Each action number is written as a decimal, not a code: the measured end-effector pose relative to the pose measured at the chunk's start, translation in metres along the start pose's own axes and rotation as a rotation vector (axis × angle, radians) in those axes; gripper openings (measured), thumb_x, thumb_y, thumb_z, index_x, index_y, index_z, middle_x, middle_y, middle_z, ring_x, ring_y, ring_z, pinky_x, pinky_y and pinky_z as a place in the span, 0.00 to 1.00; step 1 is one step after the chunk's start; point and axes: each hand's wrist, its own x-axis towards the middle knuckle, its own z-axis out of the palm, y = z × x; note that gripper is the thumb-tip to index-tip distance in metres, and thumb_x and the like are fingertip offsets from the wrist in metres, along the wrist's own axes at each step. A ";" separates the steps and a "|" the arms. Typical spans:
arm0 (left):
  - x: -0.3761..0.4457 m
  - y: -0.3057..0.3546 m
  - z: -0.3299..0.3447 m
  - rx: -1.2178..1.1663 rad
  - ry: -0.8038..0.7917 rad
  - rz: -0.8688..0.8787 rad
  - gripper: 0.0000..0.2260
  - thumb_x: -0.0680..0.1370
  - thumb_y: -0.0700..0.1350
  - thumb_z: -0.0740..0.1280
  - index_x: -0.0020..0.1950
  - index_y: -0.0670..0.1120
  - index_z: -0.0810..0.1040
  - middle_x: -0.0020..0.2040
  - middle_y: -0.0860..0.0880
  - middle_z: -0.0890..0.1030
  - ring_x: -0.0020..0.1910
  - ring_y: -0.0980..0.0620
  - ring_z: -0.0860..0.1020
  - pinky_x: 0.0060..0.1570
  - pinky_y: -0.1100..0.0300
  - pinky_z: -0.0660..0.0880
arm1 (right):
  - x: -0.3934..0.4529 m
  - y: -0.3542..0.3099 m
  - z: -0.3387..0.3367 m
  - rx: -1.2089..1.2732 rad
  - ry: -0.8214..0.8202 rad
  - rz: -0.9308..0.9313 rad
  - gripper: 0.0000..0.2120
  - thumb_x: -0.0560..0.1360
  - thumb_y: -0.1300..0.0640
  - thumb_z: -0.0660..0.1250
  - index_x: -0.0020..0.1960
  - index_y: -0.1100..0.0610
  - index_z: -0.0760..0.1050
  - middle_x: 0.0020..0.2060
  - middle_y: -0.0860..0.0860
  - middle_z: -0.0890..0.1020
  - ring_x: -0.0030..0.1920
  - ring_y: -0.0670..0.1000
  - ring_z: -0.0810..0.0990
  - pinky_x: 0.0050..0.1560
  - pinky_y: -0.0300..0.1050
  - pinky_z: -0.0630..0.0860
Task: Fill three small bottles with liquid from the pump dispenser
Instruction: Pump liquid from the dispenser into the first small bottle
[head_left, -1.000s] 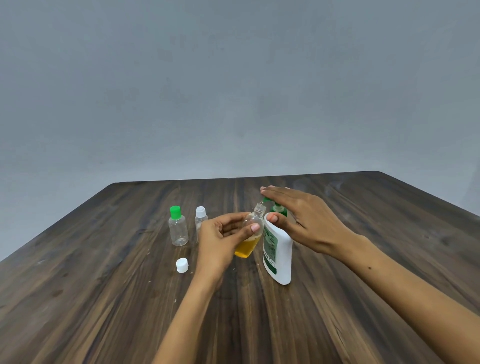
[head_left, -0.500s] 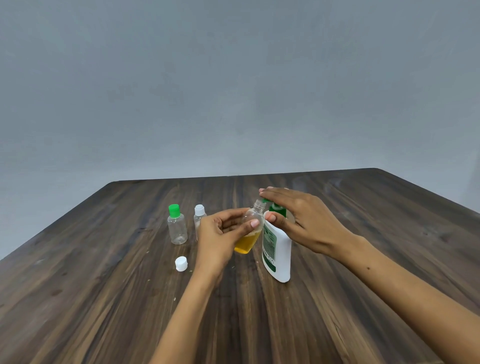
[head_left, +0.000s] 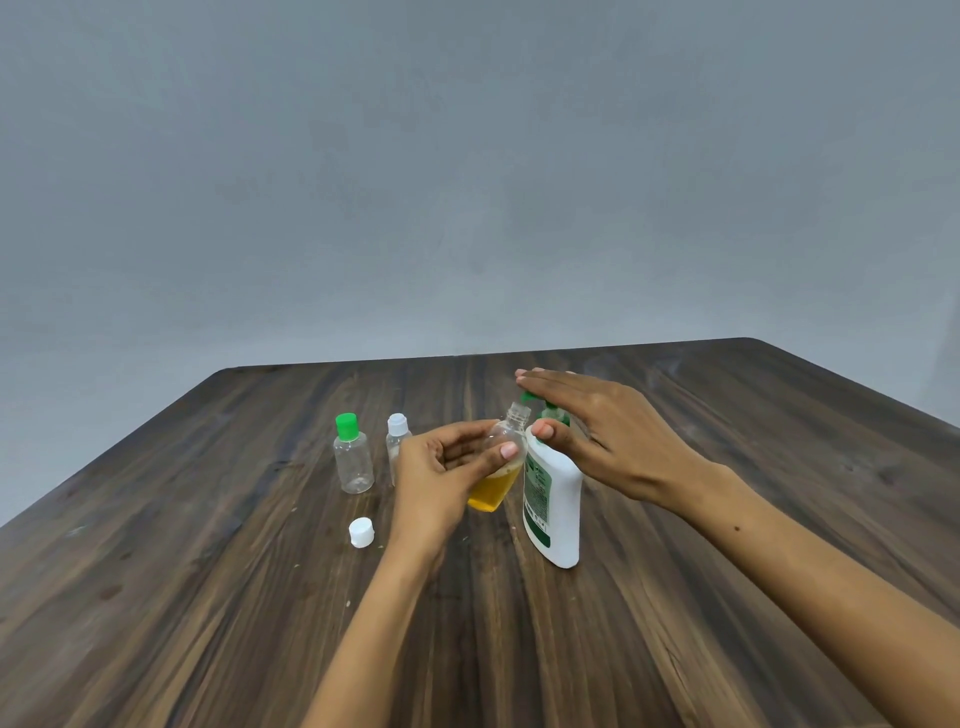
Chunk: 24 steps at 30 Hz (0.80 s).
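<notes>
Gripping tilted bottle (head_left: 496, 475), left hand (head_left: 436, 478); table edge (head_left: 467, 357) well beyond.

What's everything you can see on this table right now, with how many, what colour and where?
Pump dispenser: one, white with green pump, right of centre.
Open bottle: one, clear, part-filled with yellow liquid, tilted under the spout.
Green-capped bottle: one, clear, empty, upright at the left.
White-capped bottle: one, clear, partly hidden behind the left hand.
Loose cap: one, white, on the table near the bottles.
Table: one, dark wood grain.
Wall: grey, behind.
Left hand: grips the open bottle.
Right hand: flat fingers on the pump head.
</notes>
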 end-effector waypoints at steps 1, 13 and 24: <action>0.000 0.000 0.000 -0.003 0.000 0.002 0.19 0.64 0.46 0.77 0.54 0.44 0.84 0.49 0.48 0.86 0.51 0.51 0.84 0.53 0.57 0.79 | 0.000 0.000 -0.001 -0.006 -0.005 0.006 0.45 0.70 0.25 0.36 0.71 0.52 0.67 0.69 0.45 0.69 0.70 0.43 0.65 0.67 0.40 0.61; -0.002 0.001 0.000 -0.008 -0.005 0.010 0.20 0.64 0.47 0.77 0.54 0.44 0.84 0.49 0.48 0.86 0.51 0.52 0.84 0.52 0.59 0.79 | 0.000 -0.002 -0.002 -0.029 0.011 0.001 0.46 0.70 0.25 0.36 0.71 0.53 0.68 0.69 0.46 0.70 0.70 0.44 0.66 0.65 0.40 0.64; -0.002 0.001 -0.003 0.011 -0.001 0.013 0.21 0.64 0.47 0.77 0.55 0.43 0.84 0.49 0.48 0.86 0.51 0.51 0.84 0.54 0.56 0.79 | 0.002 -0.003 -0.002 -0.062 0.009 -0.002 0.46 0.70 0.25 0.36 0.71 0.53 0.68 0.69 0.47 0.70 0.69 0.45 0.66 0.64 0.40 0.63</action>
